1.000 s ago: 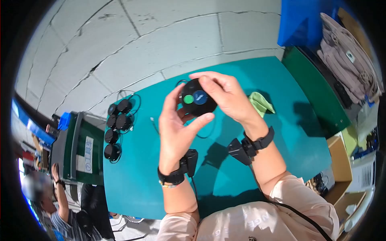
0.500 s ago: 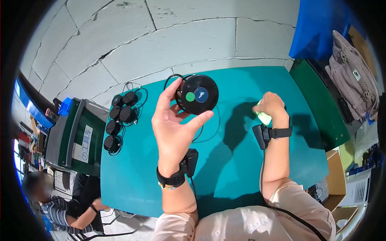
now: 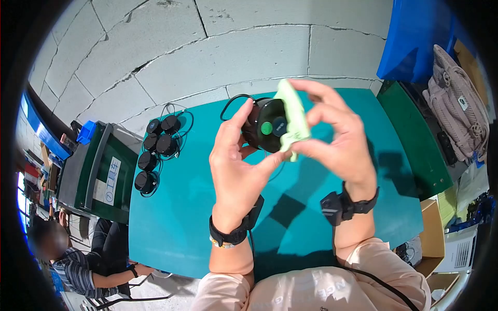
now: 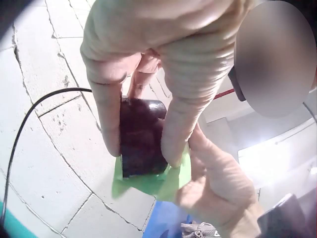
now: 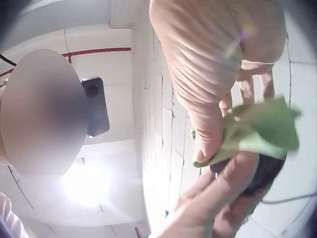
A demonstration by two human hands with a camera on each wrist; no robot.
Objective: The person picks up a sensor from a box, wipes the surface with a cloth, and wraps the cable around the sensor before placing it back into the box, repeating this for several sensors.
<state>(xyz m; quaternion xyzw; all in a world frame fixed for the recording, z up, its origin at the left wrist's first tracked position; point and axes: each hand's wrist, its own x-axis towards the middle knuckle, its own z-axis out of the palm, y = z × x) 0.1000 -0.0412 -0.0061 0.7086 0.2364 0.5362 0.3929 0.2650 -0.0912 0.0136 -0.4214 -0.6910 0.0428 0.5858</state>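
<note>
My left hand (image 3: 228,163) grips a round black puck-shaped device (image 3: 268,111) with a cable, holding it up above the table. A green sticker and a dark blue one show on its flat face, which is turned toward the right. My right hand (image 3: 343,136) pinches a light green cloth (image 3: 294,111) between thumb and fingers, right at that face. In the left wrist view, thumb and fingers clasp the dark side of the device, with the cloth (image 4: 143,187) at its far end. The right wrist view shows the cloth (image 5: 270,124) spread partly over the device.
Several similar black devices (image 3: 167,145) with cables sit at the left of the green table (image 3: 171,233). A tool cart (image 3: 111,181) and a seated person (image 3: 78,272) are to the left. Behind stands a block wall (image 3: 249,52); a bag (image 3: 451,98) and a cardboard box (image 3: 431,233) are at right.
My right hand left the device, picked the green cloth off the table's right side and brought it up to the device. My left hand kept its hold and turned the face rightward.
</note>
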